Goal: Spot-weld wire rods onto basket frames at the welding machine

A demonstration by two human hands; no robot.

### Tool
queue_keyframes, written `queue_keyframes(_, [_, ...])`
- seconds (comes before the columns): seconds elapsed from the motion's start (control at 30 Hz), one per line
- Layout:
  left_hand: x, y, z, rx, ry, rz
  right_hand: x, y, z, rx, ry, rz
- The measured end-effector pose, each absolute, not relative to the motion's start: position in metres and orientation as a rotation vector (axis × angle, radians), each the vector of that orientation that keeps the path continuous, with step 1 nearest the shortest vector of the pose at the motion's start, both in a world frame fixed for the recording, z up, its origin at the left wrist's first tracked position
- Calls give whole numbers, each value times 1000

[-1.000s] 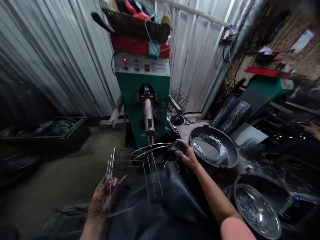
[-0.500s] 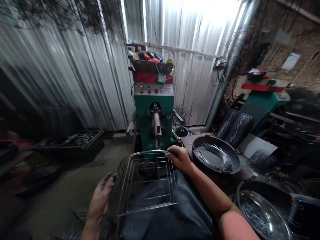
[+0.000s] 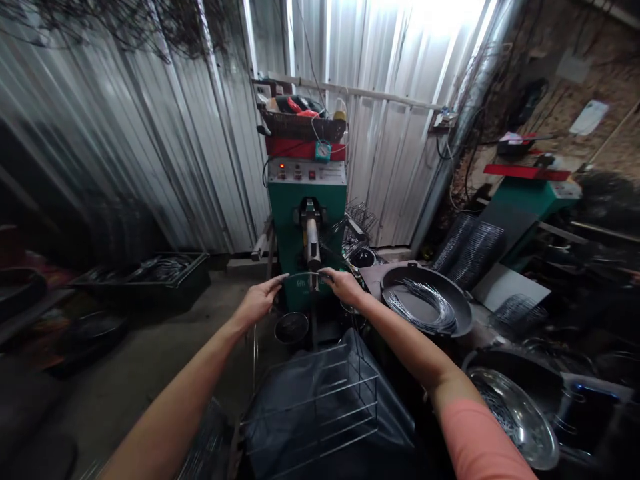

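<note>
A wire rack (image 3: 320,400) hangs low over a dark apron (image 3: 285,393), its curved top wire raised at the tip of a green machine (image 3: 285,220). My left hand (image 3: 260,301) pinches the left end of that curved wire. At its right end, my right hand (image 3: 343,285) has its fingers closed on the same wire. Between the hands, the wire meets the lower end of the machine's metal arm (image 3: 313,240). Whether it touches the arm's tip is too small to tell.
To the right, a round black pan (image 3: 425,300) holds a coil of thin wires, and a steel bowl (image 3: 530,420) of small metal pieces stands nearer. A green bin (image 3: 185,287) is on the left floor. Behind the pan are stacked wire parts (image 3: 475,250).
My left hand has moved up and right and closed on the wire. My right hand has shifted slightly up and left. The rack's curved wire has risen to the machine, and its body has tilted.
</note>
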State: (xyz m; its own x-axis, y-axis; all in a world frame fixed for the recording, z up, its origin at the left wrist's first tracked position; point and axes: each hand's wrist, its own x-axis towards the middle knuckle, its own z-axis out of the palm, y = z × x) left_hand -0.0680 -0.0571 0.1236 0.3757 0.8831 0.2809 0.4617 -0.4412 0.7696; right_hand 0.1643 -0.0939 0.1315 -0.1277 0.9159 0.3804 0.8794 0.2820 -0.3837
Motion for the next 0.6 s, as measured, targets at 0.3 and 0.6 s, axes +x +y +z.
queue_keyframes(0.3, [-39, -29, 54, 2084, 1133, 593, 183, -80, 71, -2030, -2425, -71])
queue_keyframes(0.6, [-33, 1, 29, 2597, 1108, 600, 180, -66, 61, -1984, -2520, -43])
